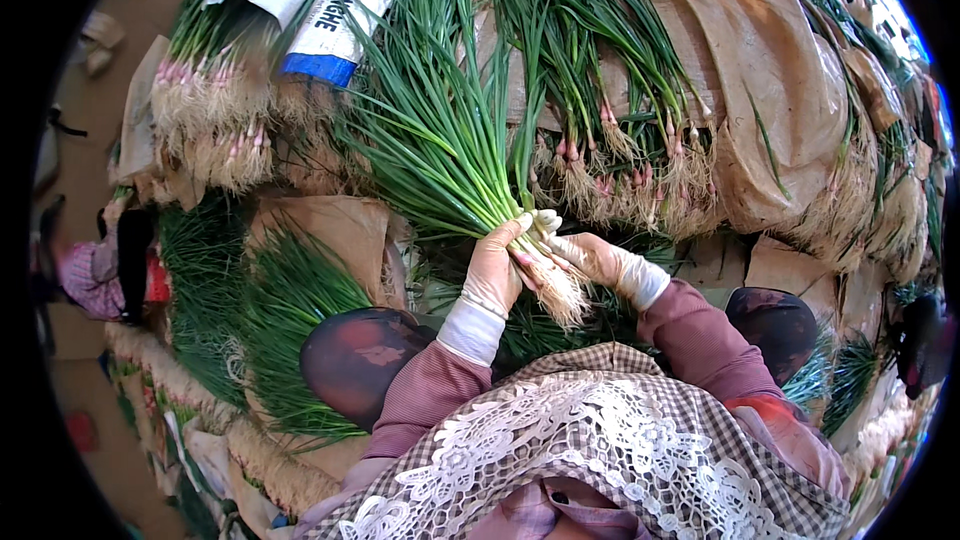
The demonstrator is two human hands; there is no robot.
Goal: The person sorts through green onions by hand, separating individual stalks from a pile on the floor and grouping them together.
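A thick bunch of green onions (pixel 455 145) fans out from my hands, long green leaves pointing away and pale hairy roots (pixel 562 295) hanging toward me. My left hand (pixel 495 265), in a thin pale glove, is closed round the bunch just above the roots, thumb on top. Against the right side of the same stems, my right hand (pixel 600 258) is also gloved, its fingers curled at the white stem bases. Whether it holds a separate stalk cannot be made out. Beyond the hands, more green onions (pixel 640 70) lie with pink bulbs and roots toward me.
Brown sheets (pixel 745 70) cover parts of the piles. A white and blue printed sack (pixel 345 15) lies at the far left. Loose green leaves (pixel 300 315) are heaped beside my left knee (pixel 360 360). Another person's checked sleeve (pixel 92 275) shows at the left edge.
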